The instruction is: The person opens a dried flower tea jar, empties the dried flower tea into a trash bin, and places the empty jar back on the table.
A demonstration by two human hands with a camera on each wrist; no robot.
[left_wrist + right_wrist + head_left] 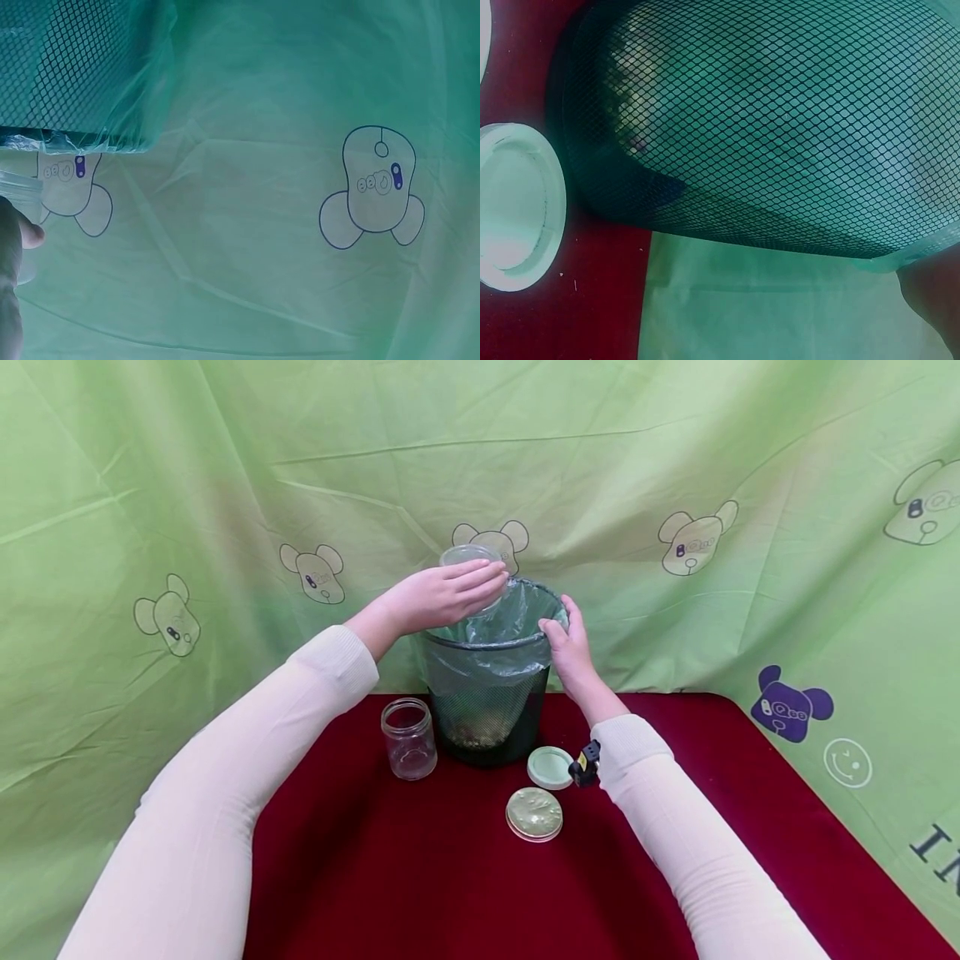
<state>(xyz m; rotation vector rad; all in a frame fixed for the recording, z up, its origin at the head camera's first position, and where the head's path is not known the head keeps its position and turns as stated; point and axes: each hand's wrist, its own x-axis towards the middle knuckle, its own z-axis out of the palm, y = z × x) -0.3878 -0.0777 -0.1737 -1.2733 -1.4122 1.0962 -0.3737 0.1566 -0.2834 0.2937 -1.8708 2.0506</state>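
My left hand [438,597] holds a clear jar [471,554] above the far left part of a black mesh wastebasket's [491,710] rim, the back of the hand hiding much of it. In the left wrist view, only an edge of the jar [22,191] shows beside the thumb. A thin, see-through bag [517,606] lines the wastebasket and folds over its rim. On the right side, my right hand [572,647] grips that rim, thumb toward the inside. Small light-coloured bits [634,79] show through the mesh near the bottom.
Left of the wastebasket, an open glass jar [409,743] stands upright on the red tablecloth [405,877]. A pale green lid [551,767] and a gold-coloured lid [534,814] lie at the front right. A green printed curtain [585,468] hangs close behind.
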